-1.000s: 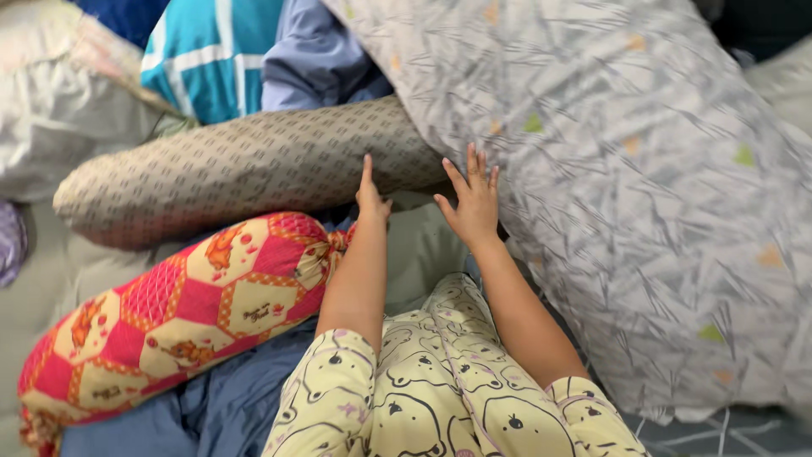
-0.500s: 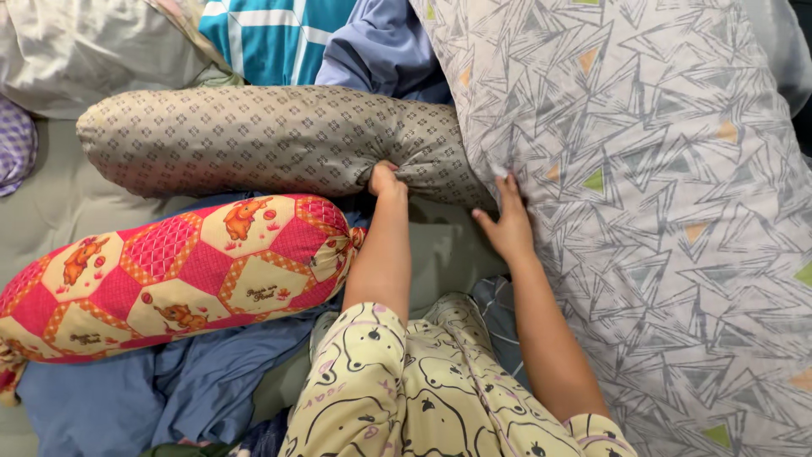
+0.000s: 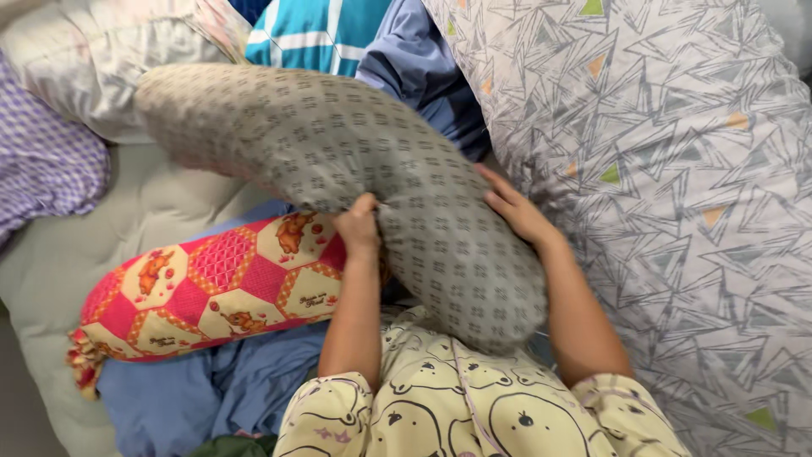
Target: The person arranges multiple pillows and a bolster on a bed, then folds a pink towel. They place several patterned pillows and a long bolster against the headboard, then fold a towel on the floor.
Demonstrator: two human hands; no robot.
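Observation:
A long grey-brown bolster pillow (image 3: 338,161) with a small repeated pattern lies bent across the middle, its near end hanging over my lap. My left hand (image 3: 359,224) grips its lower edge in a pinch of fabric. My right hand (image 3: 514,210) presses against its right side with fingers spread along the cloth. Beneath it lies a pink and cream bolster (image 3: 211,283) with hexagon patches. To the right stands a big grey pillow (image 3: 668,186) printed with triangles.
A blue cloth (image 3: 203,393) is bunched under the pink bolster. A pale cushion (image 3: 93,51) and a purple checked cloth (image 3: 42,161) lie at the left. A teal striped fabric (image 3: 326,34) and a blue garment (image 3: 414,68) sit behind. The mattress (image 3: 76,254) is pale green.
Both hands have taken hold of the grey-brown bolster and pulled its near end up and toward me. It now bends over my lap and covers part of the pink bolster.

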